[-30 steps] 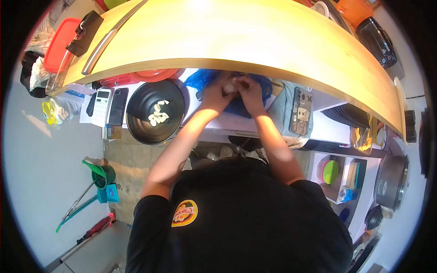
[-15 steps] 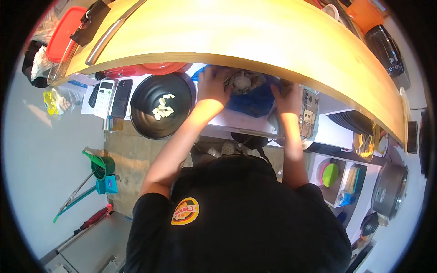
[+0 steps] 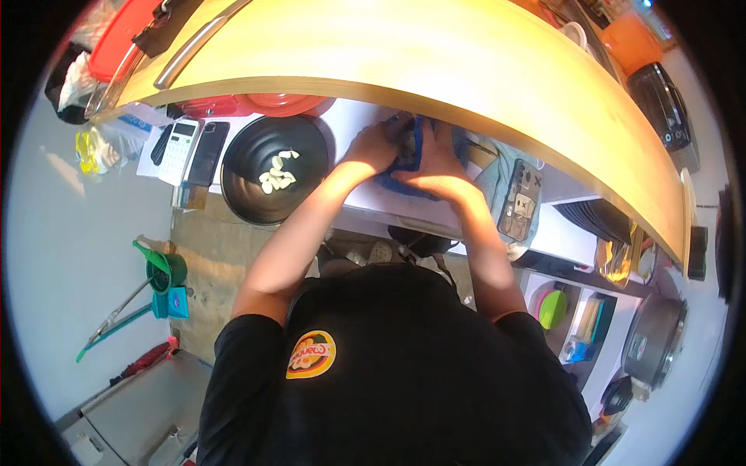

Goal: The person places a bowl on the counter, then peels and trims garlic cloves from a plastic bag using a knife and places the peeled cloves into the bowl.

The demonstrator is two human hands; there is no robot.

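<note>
A crumpled blue plastic bag [image 3: 406, 180] lies on the white counter under the wooden shelf, with both hands on it. At the bag's left side, my left hand [image 3: 374, 147] is closed with its fingertips at the bag's edge, partly in shade. My right hand [image 3: 439, 161] lies over the bag, its fingers closed around gathered blue plastic. The bag's contents are mostly hidden by my hands. To the left, a black bowl [image 3: 241, 190] holds several peeled garlic cloves [image 3: 278, 175].
The wooden shelf [image 3: 466, 85] overhangs the counter, with a knife [image 3: 194, 50] on it. A calculator [image 3: 180, 141] and dark phone [image 3: 208, 151] lie left of the bowl. To the right, a patterned phone [image 3: 521, 200] rests on a grey-blue cloth [image 3: 497, 179].
My right hand has moved left from beside the cloth onto the bag. The bag, spread open before with a pale bulb-like thing showing, is now gathered and covered by my hands.
</note>
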